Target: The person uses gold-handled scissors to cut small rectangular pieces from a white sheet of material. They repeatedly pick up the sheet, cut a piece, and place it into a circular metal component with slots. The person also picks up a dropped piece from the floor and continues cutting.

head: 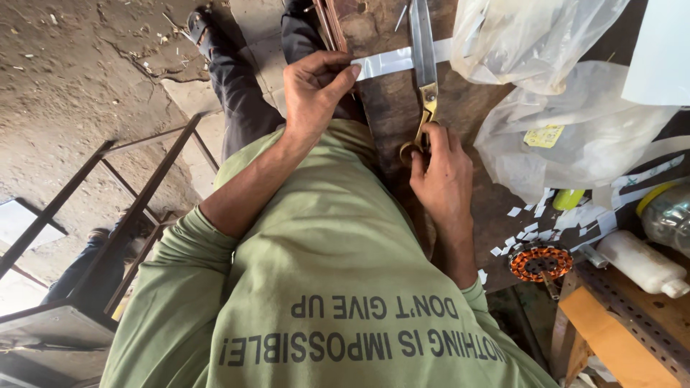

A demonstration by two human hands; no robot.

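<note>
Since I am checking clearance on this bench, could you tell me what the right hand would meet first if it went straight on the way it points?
Probably nothing new: the right hand already grips the scissors, whose blades cross the white strip straight ahead.

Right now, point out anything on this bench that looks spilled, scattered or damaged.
Small white paper offcuts lie scattered across the dark wooden bench, right of the right hand on the scissors. The left hand holds the white strip flat. The concrete floor is cracked and littered.
</note>
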